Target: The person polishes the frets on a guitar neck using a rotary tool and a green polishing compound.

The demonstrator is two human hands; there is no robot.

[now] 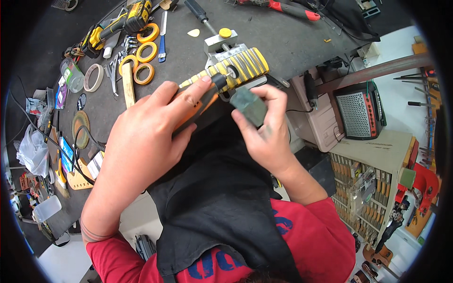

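Note:
My left hand (153, 120) grips an orange and black rotary tool (210, 93), pointed up and right, with a small round wheel (231, 72) at its tip. My right hand (266, 134) holds a dull green block (247, 106) between thumb and fingers, just below and right of the wheel, apart from it. Beyond both hands, a long piece wrapped in yellow tape with grey stripes (250, 63) lies in a metal vise (218, 45) with a black handle (198, 12) at the bench edge. The tool and my left hand hide part of the taped piece.
On the dark bench (181, 61) are several tape rolls (147, 51), a yellow cordless tool (118, 26), a jar (71, 75), a pale wooden stick (128, 85) and a looping cable (61, 151). At right stand an amplifier (355, 113), a metal pipe (373, 70) and a drawer cabinet (365, 146).

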